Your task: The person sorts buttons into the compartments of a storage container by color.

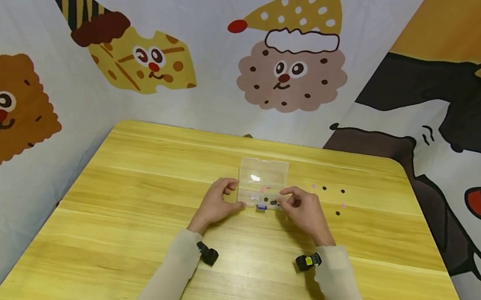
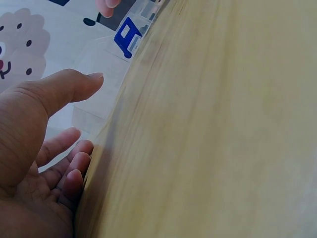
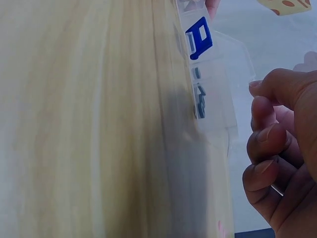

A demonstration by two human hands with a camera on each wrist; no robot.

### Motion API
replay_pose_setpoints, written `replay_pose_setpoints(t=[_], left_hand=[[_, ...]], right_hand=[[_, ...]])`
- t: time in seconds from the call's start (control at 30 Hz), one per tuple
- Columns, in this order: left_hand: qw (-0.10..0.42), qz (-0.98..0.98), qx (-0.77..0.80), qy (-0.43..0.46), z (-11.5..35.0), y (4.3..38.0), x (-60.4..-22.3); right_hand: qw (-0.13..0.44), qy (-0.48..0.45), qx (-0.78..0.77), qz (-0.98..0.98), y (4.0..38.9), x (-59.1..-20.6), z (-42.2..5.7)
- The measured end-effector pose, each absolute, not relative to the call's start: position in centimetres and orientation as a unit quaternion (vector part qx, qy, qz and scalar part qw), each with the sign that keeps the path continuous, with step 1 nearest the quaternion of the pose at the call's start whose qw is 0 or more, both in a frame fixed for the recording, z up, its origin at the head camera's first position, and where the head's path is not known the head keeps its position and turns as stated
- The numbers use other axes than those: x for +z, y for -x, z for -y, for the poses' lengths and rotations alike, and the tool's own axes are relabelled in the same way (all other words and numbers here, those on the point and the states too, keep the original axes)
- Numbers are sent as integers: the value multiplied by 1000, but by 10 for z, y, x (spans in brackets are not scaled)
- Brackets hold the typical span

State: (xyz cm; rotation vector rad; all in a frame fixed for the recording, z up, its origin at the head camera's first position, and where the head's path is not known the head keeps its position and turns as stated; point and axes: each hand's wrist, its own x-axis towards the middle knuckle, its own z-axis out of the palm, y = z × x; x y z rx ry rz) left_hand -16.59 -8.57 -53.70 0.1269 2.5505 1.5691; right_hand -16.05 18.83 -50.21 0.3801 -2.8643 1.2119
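Observation:
A clear plastic storage box (image 1: pixel 259 206) with small compartments stands on the table, its lid (image 1: pixel 263 171) raised at the back. Its blue latch (image 3: pixel 199 38) is at the front. Small black discs (image 3: pixel 200 101) lie in the right compartments, pale and pink pieces elsewhere inside. My left hand (image 1: pixel 218 202) holds the box's left end, thumb at the front corner and fingers towards the back. Above the box's right end is my right hand (image 1: pixel 304 212), with thumb and forefinger brought close and the other fingers curled. Whether a small piece sits between those fingertips is hidden.
Loose black discs (image 1: pixel 337 213) and pink pieces (image 1: pixel 343 206) lie scattered on the wooden table (image 1: pixel 132 236) right of the box. Behind the table hangs a cloth (image 1: pixel 209 112) printed with cartoon biscuits and cheese.

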Motion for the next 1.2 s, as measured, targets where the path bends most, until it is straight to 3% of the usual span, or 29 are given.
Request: replay_pose_setpoints(t=[1.2], left_hand=[[59,-850,520,-52,87,167,-538]], right_hand=[[11,-74,357,931,152,-517,-228]])
